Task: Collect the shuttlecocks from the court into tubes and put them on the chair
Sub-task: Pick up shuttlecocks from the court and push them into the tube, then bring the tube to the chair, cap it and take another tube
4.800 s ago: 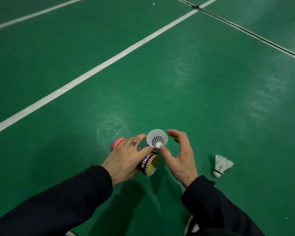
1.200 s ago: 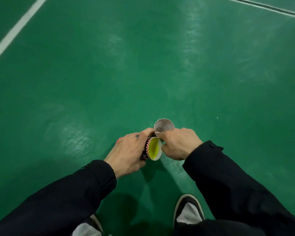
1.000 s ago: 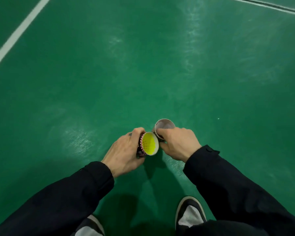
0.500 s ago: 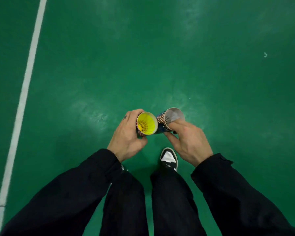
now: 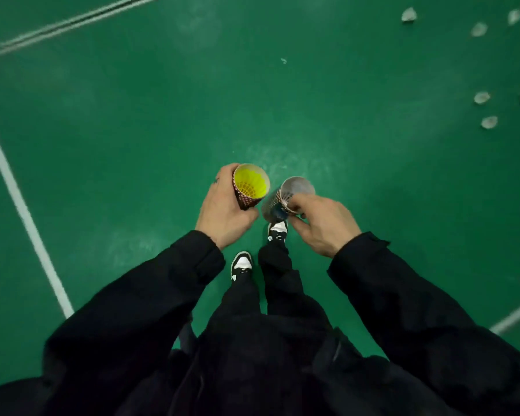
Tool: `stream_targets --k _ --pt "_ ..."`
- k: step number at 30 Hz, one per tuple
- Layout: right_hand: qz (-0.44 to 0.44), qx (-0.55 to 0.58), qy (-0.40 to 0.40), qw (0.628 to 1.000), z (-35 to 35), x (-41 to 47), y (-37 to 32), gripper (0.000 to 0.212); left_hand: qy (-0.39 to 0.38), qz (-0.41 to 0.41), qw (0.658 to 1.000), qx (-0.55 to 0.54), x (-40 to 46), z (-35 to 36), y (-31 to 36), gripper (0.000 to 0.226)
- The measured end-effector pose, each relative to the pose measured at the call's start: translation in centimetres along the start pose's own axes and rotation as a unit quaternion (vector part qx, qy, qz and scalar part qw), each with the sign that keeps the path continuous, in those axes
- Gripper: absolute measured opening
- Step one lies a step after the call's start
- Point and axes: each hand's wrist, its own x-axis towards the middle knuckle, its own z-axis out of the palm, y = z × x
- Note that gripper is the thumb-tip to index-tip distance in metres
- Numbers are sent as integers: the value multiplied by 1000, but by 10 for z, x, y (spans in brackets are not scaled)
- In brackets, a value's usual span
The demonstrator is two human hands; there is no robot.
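two shuttlecock tubes are held upright above the green court floor (image 5: 132, 130), their open mouths turned up toward the camera. the left tube (image 5: 250, 187) is gripped by the left hand (image 5: 222, 213), whose fingers are curled round its wall; its outside is dark with a small red-and-white pattern, and a yellow shuttlecock (image 5: 250, 182) with a netted skirt is seen inside it, close to the rim. the right tube (image 5: 285, 199) is held by the right hand (image 5: 321, 223), the thumb and fingers pinched round its wall just below the rim; its inside is pale grey, its outside is dark with a dotted band near the top, and a bit of white netting shows just inside the mouth. the two tubes stand just beside each other, the lower parts nearly touching.

both arms are covered by black sleeves (image 5: 150, 295). below the tubes, black trousers and two black-and-white shoes (image 5: 242, 264) are seen on the floor. white court lines (image 5: 21, 205) run along the left and at the top. several white shuttlecocks (image 5: 481, 97) lie scattered on the floor at the upper right, well apart from the hands and blurred.
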Motion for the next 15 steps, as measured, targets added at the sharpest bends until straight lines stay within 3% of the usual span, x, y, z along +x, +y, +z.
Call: stream_targets --k 4,8,15 --pt "116 42 75 990 -27 -104 31 11 -137 128 981 60 -14 46 79 74" --pt "223 84 161 958 -31 -217 65 9 -252 263 923 124 -40 126 157 78" --pt "433 153 265 848 4 -419 132 15 -403 409 800 175 -150 314 256 79"
